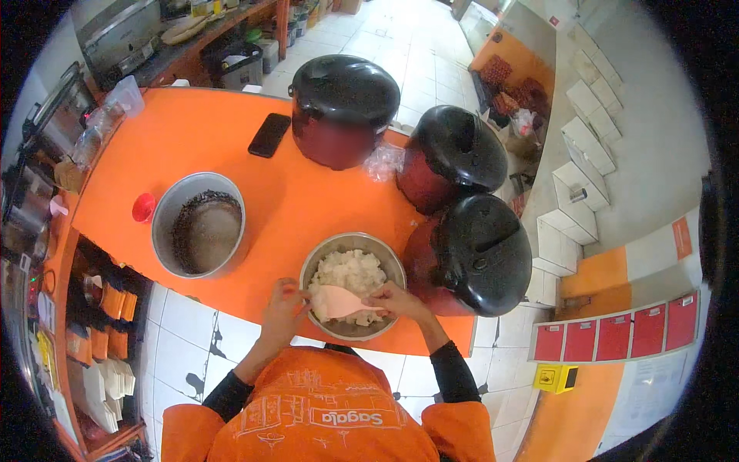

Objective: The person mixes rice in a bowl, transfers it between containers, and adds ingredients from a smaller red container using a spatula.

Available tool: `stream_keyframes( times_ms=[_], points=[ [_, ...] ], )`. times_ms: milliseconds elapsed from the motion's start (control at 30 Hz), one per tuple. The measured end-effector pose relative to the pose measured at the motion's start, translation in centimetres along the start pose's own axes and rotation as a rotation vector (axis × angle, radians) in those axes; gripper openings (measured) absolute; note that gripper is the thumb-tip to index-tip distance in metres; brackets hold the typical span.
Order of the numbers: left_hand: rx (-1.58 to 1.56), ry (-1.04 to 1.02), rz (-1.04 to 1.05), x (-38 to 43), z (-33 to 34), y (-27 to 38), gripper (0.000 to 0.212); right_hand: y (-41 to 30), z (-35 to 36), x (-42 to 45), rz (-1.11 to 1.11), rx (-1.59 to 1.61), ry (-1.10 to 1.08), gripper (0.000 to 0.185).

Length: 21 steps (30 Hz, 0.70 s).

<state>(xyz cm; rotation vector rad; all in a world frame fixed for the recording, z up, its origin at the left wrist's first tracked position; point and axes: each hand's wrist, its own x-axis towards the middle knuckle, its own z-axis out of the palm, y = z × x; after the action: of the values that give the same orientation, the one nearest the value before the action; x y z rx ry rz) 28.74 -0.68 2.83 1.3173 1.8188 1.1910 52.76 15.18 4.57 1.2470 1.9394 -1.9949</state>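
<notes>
A round metal bowl [353, 286] of cooked white rice [350, 270] stands at the near edge of the orange table. My right hand [395, 301], at the bowl's right side, holds a pale pink rice paddle [344, 301] by its handle, its blade lying flat over the rice. At the left rim of the bowl is my left hand [287, 306], fingers bent, the tips close to the rim and the paddle's blade; whether they grip the rim is unclear. Left of both hands sits a deep metal pot [236, 254] with dark residue on its inner wall.
Several dark red pots with black lids [346, 86] line the table's far and right sides. A black phone [269, 135], a small red cup [144, 208] and clear plastic [384, 162] lie on the orange table [190, 127]. Shelves [75, 369] stand at the left.
</notes>
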Motion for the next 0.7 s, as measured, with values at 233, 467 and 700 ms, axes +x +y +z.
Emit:
stream_keyframes(
  times_ms=[233, 467, 700],
  points=[
    [0.538, -0.074, 0.19, 0.2, -0.2, 2.8, 0.026, -0.2, 0.5, -0.9, -0.074, 0.006, -0.016, 0.038],
    [0.533, -0.062, 0.293, 0.6, 1.1, 4.3, 0.03, 1.6, 0.6, -2.3, -0.095, 0.165, 0.056, 0.037],
    [0.396, -0.157, 0.369, 1.2, 2.5, 2.9, 0.028, 2.7, 0.2, -4.1, 0.006, 0.303, 0.112, 0.045]
  ],
)
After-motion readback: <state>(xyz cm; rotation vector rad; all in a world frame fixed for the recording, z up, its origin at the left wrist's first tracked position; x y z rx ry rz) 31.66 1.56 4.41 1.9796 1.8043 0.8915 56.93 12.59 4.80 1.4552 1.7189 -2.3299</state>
